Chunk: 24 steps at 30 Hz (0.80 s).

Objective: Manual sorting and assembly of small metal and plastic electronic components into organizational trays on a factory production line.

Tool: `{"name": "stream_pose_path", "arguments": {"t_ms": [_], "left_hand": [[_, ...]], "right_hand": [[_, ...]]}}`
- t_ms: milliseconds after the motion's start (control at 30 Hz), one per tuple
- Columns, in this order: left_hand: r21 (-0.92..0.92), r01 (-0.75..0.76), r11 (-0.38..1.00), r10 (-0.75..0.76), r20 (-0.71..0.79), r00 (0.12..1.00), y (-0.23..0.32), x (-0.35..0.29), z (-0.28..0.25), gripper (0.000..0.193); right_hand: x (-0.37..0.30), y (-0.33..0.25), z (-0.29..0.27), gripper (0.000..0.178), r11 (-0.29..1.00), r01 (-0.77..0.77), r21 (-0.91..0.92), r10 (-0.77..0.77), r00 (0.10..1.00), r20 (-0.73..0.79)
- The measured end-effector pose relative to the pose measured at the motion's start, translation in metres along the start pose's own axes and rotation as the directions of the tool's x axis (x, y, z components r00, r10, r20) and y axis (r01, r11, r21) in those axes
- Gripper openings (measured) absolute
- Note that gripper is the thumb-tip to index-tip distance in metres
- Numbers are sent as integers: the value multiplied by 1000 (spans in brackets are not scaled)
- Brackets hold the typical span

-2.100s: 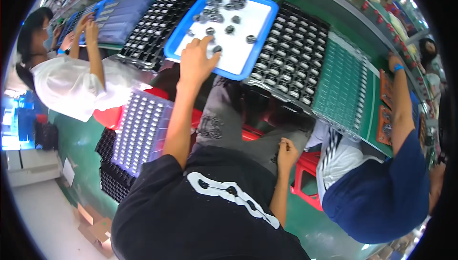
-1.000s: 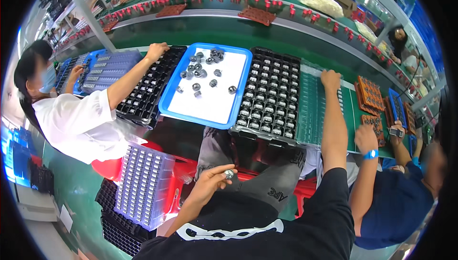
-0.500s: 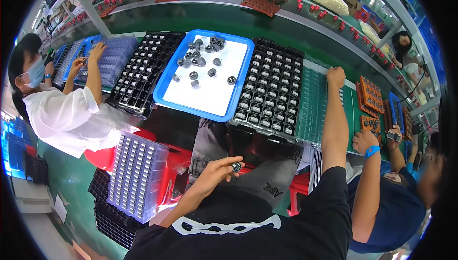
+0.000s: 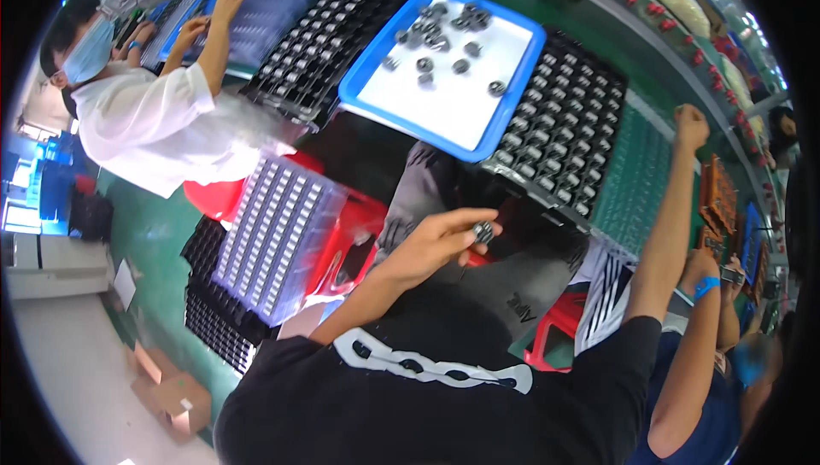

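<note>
**Small round part (image 4: 483, 232) pinched in left hand (image 4: 440, 241); right hand (image 4: 692, 128) extended to far right**

At far left: a masked co-worker in white (image 4: 141, 136), arms reaching toward stacked clear trays (image 4: 269, 25). Nearer: a lilac-tinted tray (image 4: 325, 217) with rows of pale pieces, apparently resting on a red stool (image 4: 363, 226). Farther on, to the right: a black tray (image 4: 286, 106) with packed rows, just beside a white-lined blue tray (image 4: 385, 45) bearing dark loose parts (image 4: 437, 40), turned mixed ways.

At centre, in front of the blue tray and apart from it: left hand gripping the small round part between thumb and fingertips. Round face apparently turned up and away from the palm; outline about as broad as long, hence no clear long axis, detail blurred. Step in hand, as judged: handling one piece clear of every tray. Next move, as judged: calling for a steady, light pinch and attention to facing.

To the right: a second black tray (image 4: 534, 190), filled with rows of parts; beside it, a ribbed clear tray (image 4: 636, 170). Near its far edge: right hand, fingers curled in like a fist; contact or contents impossible to tell. Outermost: orange fixtures (image 4: 717, 196) and a co-worker in dark blue (image 4: 724, 414).
</note>
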<state>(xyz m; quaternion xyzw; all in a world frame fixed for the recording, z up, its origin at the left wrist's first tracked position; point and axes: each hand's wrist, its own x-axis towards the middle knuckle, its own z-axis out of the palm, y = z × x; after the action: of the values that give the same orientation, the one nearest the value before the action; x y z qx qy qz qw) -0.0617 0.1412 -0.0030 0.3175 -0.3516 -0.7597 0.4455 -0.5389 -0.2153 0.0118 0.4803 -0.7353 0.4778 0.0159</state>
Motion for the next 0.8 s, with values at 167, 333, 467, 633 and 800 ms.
{"name": "stream_pose_path", "arguments": {"t_ms": [167,333,467,633,800], "left_hand": [[-107,-105,989,114,74,991,18,24,3,32],[-151,-114,982,134,130,982,26,47,19,32],[-179,6,984,24,166,986,24,44,17,40],[-124,111,986,-95,131,987,22,36,17,54],[41,108,993,-112,123,986,37,23,23,56]], "right_hand": [[-72,-82,-75,28,615,-286,735,0,932,362],[-205,-128,-142,32,384,-431,817,-83,865,496],[-298,-128,-151,40,179,-483,857,-181,840,512],[-372,-175,-149,52,254,-335,907,-269,877,399],[-393,-199,-142,65,451,-91,888,-453,834,315]]}}
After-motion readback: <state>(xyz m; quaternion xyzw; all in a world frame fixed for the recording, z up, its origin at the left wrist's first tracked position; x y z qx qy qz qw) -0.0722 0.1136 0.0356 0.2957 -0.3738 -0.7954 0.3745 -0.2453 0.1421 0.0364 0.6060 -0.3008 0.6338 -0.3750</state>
